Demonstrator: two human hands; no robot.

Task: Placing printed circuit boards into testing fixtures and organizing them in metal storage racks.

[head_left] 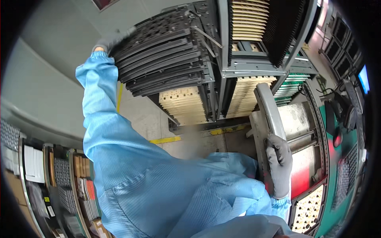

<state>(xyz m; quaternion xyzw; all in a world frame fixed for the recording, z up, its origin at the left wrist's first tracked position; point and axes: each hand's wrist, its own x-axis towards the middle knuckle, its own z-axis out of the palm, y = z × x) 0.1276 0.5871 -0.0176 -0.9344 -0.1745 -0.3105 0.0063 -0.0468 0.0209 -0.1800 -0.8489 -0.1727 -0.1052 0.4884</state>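
Note:
At the upper left, my left arm in a blue sleeve reaches far out. My left hand point(109, 41), in a grey glove, closes on the outer end of a black slotted tray point(154, 27) at the top of a stack. Its fingertips are blurred and partly hidden by the tray. More black trays point(162, 65) lie below, one above another, their inner ends at a grey rack. On the right, my right hand point(280, 164), also gloved in grey, has its fingers curled over the end of a long grey metal rail point(271, 109) on a machine.
A rack point(254, 69) holds rows of cream boards point(250, 20) and green boards point(291, 89). Beside the rail runs a metal conveyor bed point(297, 123), with a perforated cream board point(307, 208) near it. Shelves with boxes point(81, 166) stand lower left. Yellow tape point(166, 139) marks the floor.

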